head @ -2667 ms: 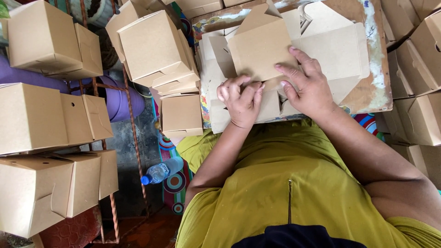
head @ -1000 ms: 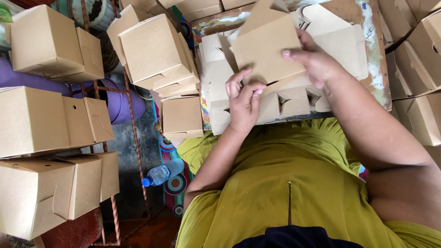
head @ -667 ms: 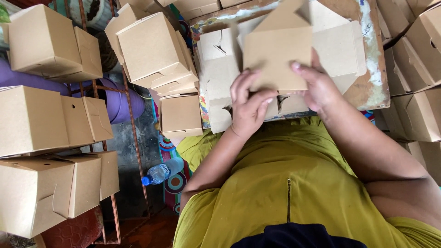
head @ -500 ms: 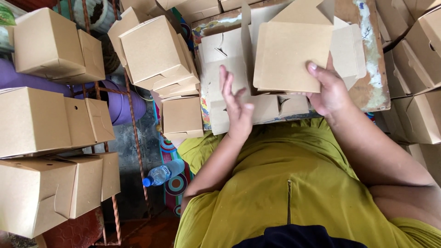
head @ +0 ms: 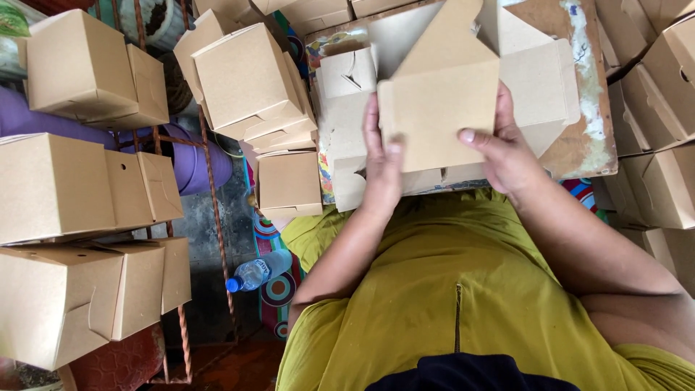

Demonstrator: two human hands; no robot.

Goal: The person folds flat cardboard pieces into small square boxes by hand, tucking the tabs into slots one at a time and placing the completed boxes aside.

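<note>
I hold a half-folded brown cardboard box [head: 438,108] up above my lap, its pointed flap standing at the top. My left hand [head: 381,163] presses flat along its left side, fingers straight. On the right side my right hand [head: 499,148] grips it, thumb across the front panel. Under the box lies a stack of flat, unfolded box blanks [head: 347,123] on a worn wooden board [head: 579,123].
Several folded brown boxes [head: 246,76] are piled to the left and far left [head: 58,188], and more stand at the right edge [head: 662,108]. A plastic water bottle [head: 257,271] with a blue cap lies on the floor by a patterned mat. Rusty metal rods [head: 213,210] cross the left side.
The box blank has been lifted off the stack and folded upward. My left hand moved from pressing on top to flat against its left side; my right hand shifted onto its right side.
</note>
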